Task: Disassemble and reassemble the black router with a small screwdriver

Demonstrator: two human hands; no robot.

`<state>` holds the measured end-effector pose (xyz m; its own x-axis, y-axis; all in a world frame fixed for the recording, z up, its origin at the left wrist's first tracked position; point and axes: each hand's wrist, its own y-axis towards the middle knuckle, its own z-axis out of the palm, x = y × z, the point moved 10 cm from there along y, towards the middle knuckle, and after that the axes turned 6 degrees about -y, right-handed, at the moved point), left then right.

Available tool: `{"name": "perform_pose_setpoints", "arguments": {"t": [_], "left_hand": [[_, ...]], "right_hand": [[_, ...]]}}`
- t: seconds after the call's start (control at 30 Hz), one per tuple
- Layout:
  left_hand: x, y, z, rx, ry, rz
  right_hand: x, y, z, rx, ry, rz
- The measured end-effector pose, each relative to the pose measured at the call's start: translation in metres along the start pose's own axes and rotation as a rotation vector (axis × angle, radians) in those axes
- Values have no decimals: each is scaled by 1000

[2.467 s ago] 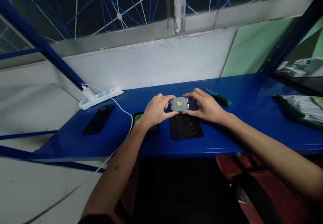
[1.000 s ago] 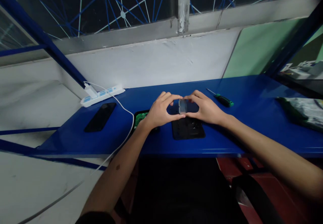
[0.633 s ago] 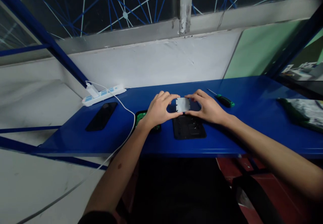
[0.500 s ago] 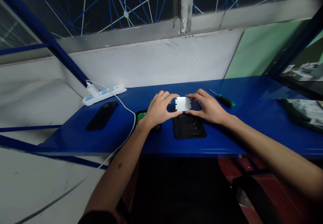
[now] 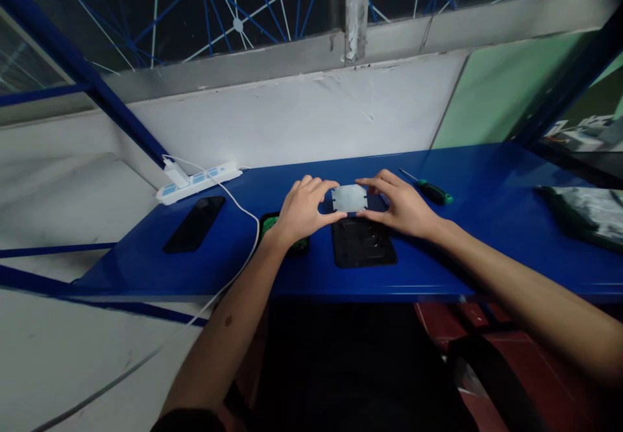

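On my feed, I have the left hand (image 5: 302,210) parted moderately between thumb and fingers, gripping one short end of a small pale-grey metal plate (image 5: 349,199). The right hand (image 5: 403,205) pinches the opposite end in the same way, thumb at the near edge and fingertips at the far one. The plate is between the two hands, its broad face tipped toward me, with dark notches showing at its short ends. I see it just beyond the black panel (image 5: 365,245) that lies on the blue counter (image 5: 428,276).

Below the left hand sits a black case with a green circuit board (image 5: 268,224) in it; that hand and its wrist block much of my view there. A white cable (image 5: 238,209) curves past the case's left side, close to the left forearm, and leads back to the power strip (image 5: 228,172). A black phone-like slab (image 5: 195,224) lies farther left. Past the right hand I have a green-and-black screwdriver (image 5: 435,192), and a plastic bag (image 5: 601,215) at the far right.
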<state>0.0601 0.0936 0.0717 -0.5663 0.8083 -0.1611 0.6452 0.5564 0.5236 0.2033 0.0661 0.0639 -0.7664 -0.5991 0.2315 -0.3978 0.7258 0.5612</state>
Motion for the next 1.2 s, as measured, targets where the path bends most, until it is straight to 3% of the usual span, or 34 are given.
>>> {"name": "perform_pose_setpoints", "arguments": {"t": [1.2], "left_hand": [[1,-1,5,19,-36,23]], "right_hand": [[4,0,-4,-15,15,-16]]}}
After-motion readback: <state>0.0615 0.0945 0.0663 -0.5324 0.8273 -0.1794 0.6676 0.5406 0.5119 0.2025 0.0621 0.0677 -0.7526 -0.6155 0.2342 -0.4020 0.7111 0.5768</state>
